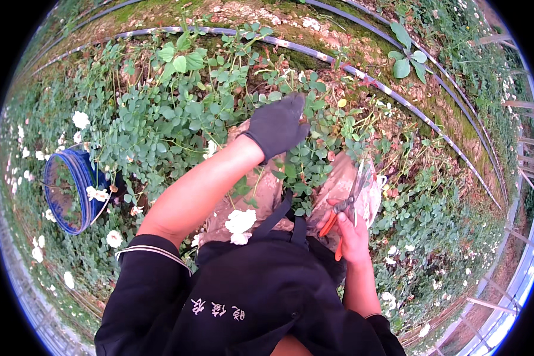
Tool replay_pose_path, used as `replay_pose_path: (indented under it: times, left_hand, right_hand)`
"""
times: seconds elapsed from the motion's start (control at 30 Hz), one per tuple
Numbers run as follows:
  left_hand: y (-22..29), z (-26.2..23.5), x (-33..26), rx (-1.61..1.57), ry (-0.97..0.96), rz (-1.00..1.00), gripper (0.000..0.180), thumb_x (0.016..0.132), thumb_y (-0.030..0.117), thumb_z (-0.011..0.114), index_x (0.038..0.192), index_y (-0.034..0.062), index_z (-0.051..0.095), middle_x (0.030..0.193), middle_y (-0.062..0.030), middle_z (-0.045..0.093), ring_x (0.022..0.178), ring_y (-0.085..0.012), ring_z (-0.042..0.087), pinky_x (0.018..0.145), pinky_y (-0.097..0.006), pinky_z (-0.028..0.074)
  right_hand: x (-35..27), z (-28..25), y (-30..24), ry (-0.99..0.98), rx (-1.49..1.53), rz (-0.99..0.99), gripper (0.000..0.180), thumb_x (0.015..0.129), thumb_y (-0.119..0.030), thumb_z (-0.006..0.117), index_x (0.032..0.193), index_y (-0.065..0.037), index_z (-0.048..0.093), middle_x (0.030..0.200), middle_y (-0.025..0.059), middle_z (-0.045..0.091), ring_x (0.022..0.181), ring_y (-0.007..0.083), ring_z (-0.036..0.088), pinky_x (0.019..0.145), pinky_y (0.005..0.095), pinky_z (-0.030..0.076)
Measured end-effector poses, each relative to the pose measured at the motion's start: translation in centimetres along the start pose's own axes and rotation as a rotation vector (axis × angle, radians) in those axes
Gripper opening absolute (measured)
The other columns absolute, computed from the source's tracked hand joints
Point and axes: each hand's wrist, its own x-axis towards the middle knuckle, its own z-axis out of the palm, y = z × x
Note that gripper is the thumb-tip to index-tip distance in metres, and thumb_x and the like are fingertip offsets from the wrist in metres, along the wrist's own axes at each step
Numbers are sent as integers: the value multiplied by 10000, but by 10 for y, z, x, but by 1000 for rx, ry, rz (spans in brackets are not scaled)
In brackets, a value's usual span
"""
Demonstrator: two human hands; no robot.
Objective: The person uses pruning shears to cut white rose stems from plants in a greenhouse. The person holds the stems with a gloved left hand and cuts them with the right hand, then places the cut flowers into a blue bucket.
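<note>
There are two hands, one left hand and one right hand, and one dark glove. There is one pair of shears with two orange handles, one blue bucket, two black sleeves and two trouser legs. At least three hoses show. White flowers and leaves are too many to count.

Left hand palm-side hidden, torso cut off below
</note>
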Motion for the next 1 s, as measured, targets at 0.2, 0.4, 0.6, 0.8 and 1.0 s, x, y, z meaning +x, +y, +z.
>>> replay_pose_path:
  times: [0.2,0.4,0.6,0.8,1.0]
  left_hand:
    - [4,98,-5,232,74,-59,555,865,171,435,1373,-43,369,1500,-210,258,1357,-391,283,1109,-505,241]
    - [53,133,20,-6,429,-153,745,816,344,518,1392,-77,301,1499,-291,164,1409,-460,89,1146,-513,123]
    - [46,154,54,75,401,-211,786,801,380,534,1395,-75,293,1499,-298,151,1408,-469,75,1145,-515,119]
    - [50,174,54,74,377,-241,788,798,392,536,1395,-67,301,1498,-296,156,1408,-469,75,1145,-515,117]
    - [58,194,56,96,365,-275,790,795,403,539,1394,-58,309,1497,-293,160,1408,-468,75,1145,-515,115]
  right_hand:
    - [101,12,-88,-6,-410,-35,340,971,-297,507,1077,20,569,778,53,618,663,111,599,594,259,487]
    - [134,7,-118,15,-506,-11,378,961,-324,529,1133,9,573,830,43,618,711,126,620,636,265,498]
    - [143,3,-111,-81,-467,193,381,946,-337,536,1091,12,578,804,65,620,657,141,627,599,283,522]
    - [210,-10,-104,-324,-607,542,397,910,-329,525,1009,54,554,785,142,635,667,231,663,530,405,563]
    - [237,-10,-98,-485,-533,597,356,912,-314,518,976,36,541,810,168,633,687,268,673,550,419,578]
